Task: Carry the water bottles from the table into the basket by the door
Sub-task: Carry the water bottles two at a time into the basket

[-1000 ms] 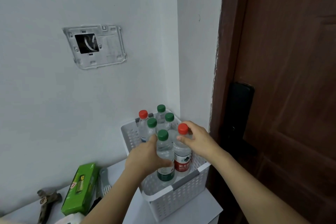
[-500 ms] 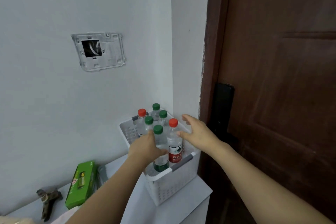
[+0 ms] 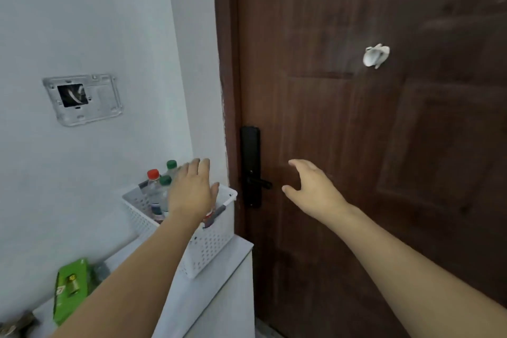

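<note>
A white perforated basket (image 3: pixel 211 250) stands on a white cabinet top beside the brown door. Several clear water bottles stand upright in it, among them a red-capped bottle (image 3: pixel 152 185) and green-capped ones (image 3: pixel 165 186). My left hand (image 3: pixel 192 189) hovers above the basket with straight fingers, holding nothing and hiding some of the bottles. My right hand (image 3: pixel 310 191) is lifted in front of the door, right of the basket, fingers relaxed and empty.
The brown door (image 3: pixel 370 145) fills the right side, with a black lock and handle (image 3: pixel 251 167) near the basket. A green box (image 3: pixel 71 288) lies on the white cabinet top (image 3: pixel 192 296) at the left. A grey wall plate (image 3: pixel 82 99) is on the wall.
Both hands have let go of the bottles and lifted out of the basket. My right hand has swung right toward the door. The view has turned right and upward.
</note>
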A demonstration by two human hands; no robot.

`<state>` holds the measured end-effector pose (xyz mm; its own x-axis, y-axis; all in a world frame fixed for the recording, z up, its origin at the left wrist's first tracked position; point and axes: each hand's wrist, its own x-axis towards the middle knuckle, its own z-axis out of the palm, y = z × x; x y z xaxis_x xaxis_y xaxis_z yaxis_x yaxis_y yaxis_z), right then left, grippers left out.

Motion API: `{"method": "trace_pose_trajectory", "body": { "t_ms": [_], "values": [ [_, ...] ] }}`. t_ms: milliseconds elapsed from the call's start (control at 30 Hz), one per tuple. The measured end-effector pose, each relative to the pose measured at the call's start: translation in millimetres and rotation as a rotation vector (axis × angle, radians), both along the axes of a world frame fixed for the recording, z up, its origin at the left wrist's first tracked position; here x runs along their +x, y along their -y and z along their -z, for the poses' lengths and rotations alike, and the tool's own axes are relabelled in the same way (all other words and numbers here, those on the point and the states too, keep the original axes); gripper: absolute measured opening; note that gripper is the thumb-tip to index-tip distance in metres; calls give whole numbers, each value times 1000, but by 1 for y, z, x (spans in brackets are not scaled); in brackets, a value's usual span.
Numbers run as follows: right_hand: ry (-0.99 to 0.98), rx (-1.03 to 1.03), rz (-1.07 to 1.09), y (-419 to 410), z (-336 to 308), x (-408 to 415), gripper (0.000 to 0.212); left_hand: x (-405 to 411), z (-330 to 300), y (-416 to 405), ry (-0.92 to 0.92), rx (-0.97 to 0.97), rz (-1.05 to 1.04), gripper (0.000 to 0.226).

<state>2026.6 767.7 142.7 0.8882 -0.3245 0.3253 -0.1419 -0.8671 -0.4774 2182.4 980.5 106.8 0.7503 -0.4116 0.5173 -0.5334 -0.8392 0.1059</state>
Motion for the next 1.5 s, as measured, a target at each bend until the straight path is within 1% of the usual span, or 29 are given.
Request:
{"method": "trace_pose_trajectory", "body": {
  "t_ms": [100, 200, 367, 467, 533, 600, 733, 833, 967, 1067, 1200, 1300, 1500],
  "values": [
    [23, -13, 94, 22, -6, -64, 63, -46, -12, 33, 75, -8, 153, 58],
    [46, -46, 162, 47, -11, -132, 62, -103, -22, 73, 83, -24, 243, 60],
    [67, -63, 258, 90, -10, -249, 58, -207, -16, 142, 170, 11, 387, 59],
    [15, -63, 306, 115, 5, -328, 58, -285, -6, 184, 175, 0, 486, 56],
    [-16, -34, 349, 125, 14, -376, 59, -330, -1, 207, 154, 31, 544, 56],
    [-39, -16, 406, 134, 16, -418, 59, -365, 0, 227, 175, 46, 595, 55],
    [-28, 2, 510, 148, 19, -483, 58, -420, -8, 266, 167, 13, 684, 55],
    [-63, 2, 555, 151, 20, -524, 57, -463, -4, 279, 143, 13, 729, 55],
    [-36, -7, 581, 157, 15, -579, 56, -522, -5, 290, 147, 35, 769, 55],
    [-40, 2, 578, 167, 14, -629, 57, -570, -12, 301, 144, 23, 759, 56],
    [-57, -72, 544, 188, 19, -711, 57, -645, -8, 315, 139, 35, 728, 57],
    [-91, -88, 529, 203, 23, -771, 58, -704, -1, 326, 133, 42, 708, 57],
    [-112, -71, 520, 225, 23, -849, 58, -793, 0, 352, 108, 41, 712, 57]
  ]
}}
